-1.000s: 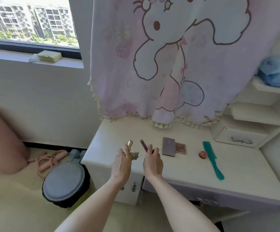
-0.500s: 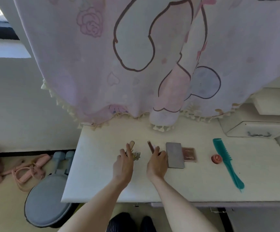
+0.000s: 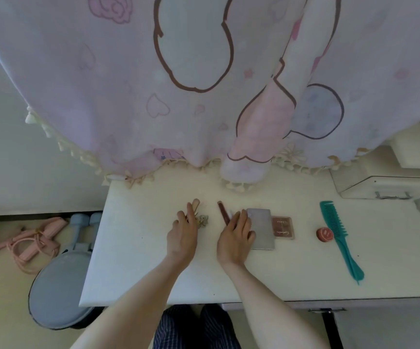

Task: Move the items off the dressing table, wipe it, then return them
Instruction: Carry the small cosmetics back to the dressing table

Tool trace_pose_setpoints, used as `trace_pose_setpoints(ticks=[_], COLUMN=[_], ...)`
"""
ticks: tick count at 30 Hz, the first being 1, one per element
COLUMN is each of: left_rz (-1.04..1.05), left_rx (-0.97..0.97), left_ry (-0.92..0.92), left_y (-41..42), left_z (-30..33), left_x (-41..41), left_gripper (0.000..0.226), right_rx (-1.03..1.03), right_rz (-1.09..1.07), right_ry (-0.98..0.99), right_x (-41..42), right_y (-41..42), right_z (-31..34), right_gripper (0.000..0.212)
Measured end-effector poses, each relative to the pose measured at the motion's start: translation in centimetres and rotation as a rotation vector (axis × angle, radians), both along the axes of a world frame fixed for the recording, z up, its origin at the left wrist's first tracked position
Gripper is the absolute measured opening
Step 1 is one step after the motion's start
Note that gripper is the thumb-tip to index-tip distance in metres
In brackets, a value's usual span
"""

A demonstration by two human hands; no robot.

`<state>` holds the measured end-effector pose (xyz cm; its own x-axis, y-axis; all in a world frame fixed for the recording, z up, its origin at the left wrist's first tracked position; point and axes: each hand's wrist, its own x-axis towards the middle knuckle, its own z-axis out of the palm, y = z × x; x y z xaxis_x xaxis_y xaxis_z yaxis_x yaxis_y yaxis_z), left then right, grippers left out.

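Observation:
The white dressing table [image 3: 141,263] carries a row of small items. My left hand [image 3: 182,236] reaches forward with straight fingers lying on a beige hair clip with a flower trim [image 3: 202,220]. My right hand [image 3: 234,239] lies flat, fingers straight, between a thin brown tube [image 3: 222,213] and a grey flat case [image 3: 263,226], its fingers over the case's left edge. Right of the case lie a small brown palette [image 3: 283,227], a round red tin [image 3: 324,234] and a teal comb [image 3: 339,239].
A pink cartoon curtain [image 3: 203,84] hangs down to the table's back edge. A white drawer unit [image 3: 385,186] stands at the back right. On the floor to the left are a grey round stool [image 3: 58,290], blue dumbbells [image 3: 83,222] and a pink skipping rope [image 3: 32,244].
My view has come closer and tilted down over the table. Both hands have lowered onto the items, the left onto the hair clip, the right against the grey case.

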<state>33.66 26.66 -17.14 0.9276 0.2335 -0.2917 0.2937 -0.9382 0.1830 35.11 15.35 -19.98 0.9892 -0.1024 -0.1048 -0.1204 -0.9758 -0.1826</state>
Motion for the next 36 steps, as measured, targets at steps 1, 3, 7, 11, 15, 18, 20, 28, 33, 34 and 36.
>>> trace_pose_setpoints(ticks=[1, 3, 7, 11, 15, 18, 20, 28, 33, 34, 36], left_rz=[0.002, -0.009, -0.036, -0.102, -0.154, -0.198, -0.252, -0.468, -0.412, -0.399, -0.373], left_rx=[-0.004, 0.004, 0.051, 0.048, -0.007, -0.037, -0.031, -0.051, -0.029, -0.025, -0.013], left_ry=[0.000, -0.014, -0.063, -0.241, -0.278, -0.209, -0.212, -0.254, -0.184, -0.177, -0.175], left_y=[-0.1, -0.3, -0.9, -0.9, -0.1, 0.5, 0.7, 2.5, 2.1, 1.8, 1.1], left_z=[0.0, -0.3, -0.7, -1.5, -2.8, -3.4, -3.5, -3.7, -3.9, -3.9, -3.8], left_x=[-0.1, -0.3, 0.0, -0.1, -0.8, -1.6, -2.0, -3.4, -3.5, -3.5, -3.4], left_gripper=[0.064, 0.065, 0.064, 0.062, 0.051, 0.056, 0.061, 0.061, 0.059, 0.061, 0.065], right_rx=[-0.014, -0.008, 0.185, 0.302, 0.215, 0.117, 0.102, 0.076, -0.008, -0.036, -0.080], right_rz=[0.018, 0.037, 0.375, 0.573, 0.652, 0.691, 0.689, 0.865, 0.925, 0.910, 0.887], right_ry=[-0.001, -0.042, -0.158, -0.153, -0.186, -0.202, -0.176, -0.155, -0.067, -0.058, -0.040], right_x=[-0.1, 0.0, -0.1, 0.1, 0.5, 0.6, 0.6, -0.8, -2.7, -2.3, -1.0], right_y=[-0.2, -0.5, -0.6, 0.1, -0.2, -0.7, -1.1, -3.5, -5.1, -5.0, -4.6], right_z=[0.0, 0.0, -0.1, -0.1, -0.9, -1.2, -1.4, -1.0, -1.4, -1.4, -1.0], right_gripper=[0.049, 0.047, 0.051, 0.041, 0.044, 0.046, 0.053, 0.049, 0.055, 0.056, 0.056])
